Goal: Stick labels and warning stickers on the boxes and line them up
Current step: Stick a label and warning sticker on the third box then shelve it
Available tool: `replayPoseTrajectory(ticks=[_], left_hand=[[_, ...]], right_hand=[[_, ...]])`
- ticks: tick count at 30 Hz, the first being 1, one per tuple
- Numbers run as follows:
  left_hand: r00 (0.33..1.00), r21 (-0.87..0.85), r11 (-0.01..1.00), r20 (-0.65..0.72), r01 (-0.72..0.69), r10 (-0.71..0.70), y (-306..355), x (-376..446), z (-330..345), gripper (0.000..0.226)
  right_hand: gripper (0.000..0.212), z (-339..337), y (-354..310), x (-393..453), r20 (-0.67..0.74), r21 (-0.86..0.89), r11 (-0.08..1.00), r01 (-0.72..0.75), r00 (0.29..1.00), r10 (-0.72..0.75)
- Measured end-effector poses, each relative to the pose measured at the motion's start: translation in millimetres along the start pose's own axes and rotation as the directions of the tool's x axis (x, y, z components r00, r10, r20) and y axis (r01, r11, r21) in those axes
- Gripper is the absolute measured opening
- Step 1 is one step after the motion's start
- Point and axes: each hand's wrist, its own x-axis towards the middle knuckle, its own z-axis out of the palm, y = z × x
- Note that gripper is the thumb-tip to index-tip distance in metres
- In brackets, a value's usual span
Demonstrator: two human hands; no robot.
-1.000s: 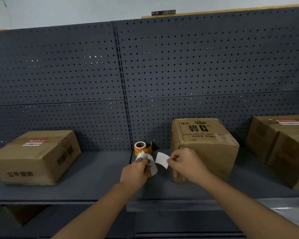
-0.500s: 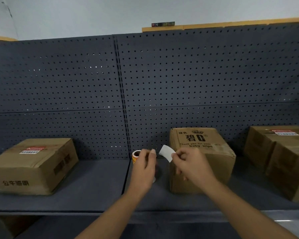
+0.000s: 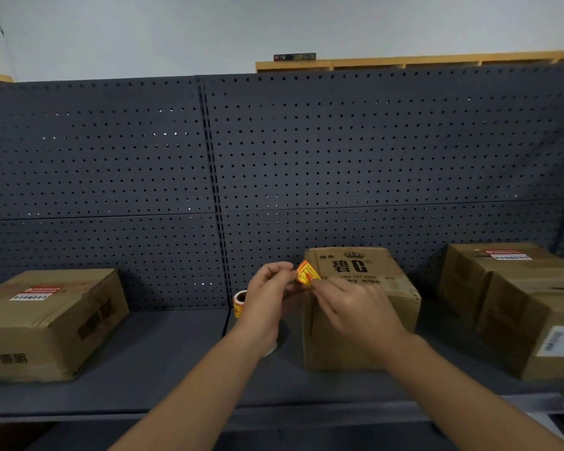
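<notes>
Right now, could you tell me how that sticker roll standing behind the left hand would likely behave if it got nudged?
The sticker roll seems to stand on its rim on the shelf, so a nudge would probably send it rolling. It looks small with a hollow core, so likely light and easily knocked over. The left hand hides part of it.

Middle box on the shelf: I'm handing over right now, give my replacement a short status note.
Left hand and right hand together pinch an orange warning sticker at the middle box, top front-left corner.
Sticker roll stands behind the left hand.
Done: left box and right box carry stickers on top.
Left: sticker the middle box, line up boxes.
</notes>
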Motion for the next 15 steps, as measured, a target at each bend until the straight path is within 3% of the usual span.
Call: replayPoseTrajectory(ticks=[4,6,7,9,11,13,15], left_hand=[[0.999,0.095,0.995,0.011,-0.038,0.037,-2.6,1.8,2.0,0.010],[0.998,0.107,0.993,0.038,-0.057,0.054,-1.8,1.3,5.0,0.006],[0.996,0.110,0.991,0.055,-0.072,0.067,-1.0,0.8,6.9,0.004],[0.992,0.122,0.987,0.087,-0.107,0.096,1.3,-0.3,12.1,0.004],[0.989,0.139,0.983,0.105,-0.120,0.106,2.3,-0.6,16.8,0.005],[0.988,0.169,0.978,0.117,-0.120,0.101,3.4,0.0,21.7,0.005],[0.989,0.234,0.965,0.112,-0.117,0.093,3.8,1.1,26.6,0.005]], right_hand=[[0.037,-10.0,9.6,-5.1,0.080,0.040,0.999,-0.010,0.997,0.006],[0.054,-18.0,13.7,-5.6,0.168,0.174,0.972,-0.156,0.978,0.127],[0.057,-21.9,13.4,-5.1,0.190,0.292,0.914,-0.280,0.954,0.232],[0.042,-28.9,13.1,-1.8,0.184,0.535,0.692,-0.484,0.867,0.464],[0.027,-34.2,16.9,3.4,0.219,0.686,0.457,-0.566,0.760,0.612],[0.022,-38.7,25.1,8.9,0.336,0.739,0.306,-0.600,0.723,0.604],[0.020,-40.5,32.9,10.8,0.429,0.736,0.266,-0.623,0.732,0.530]])
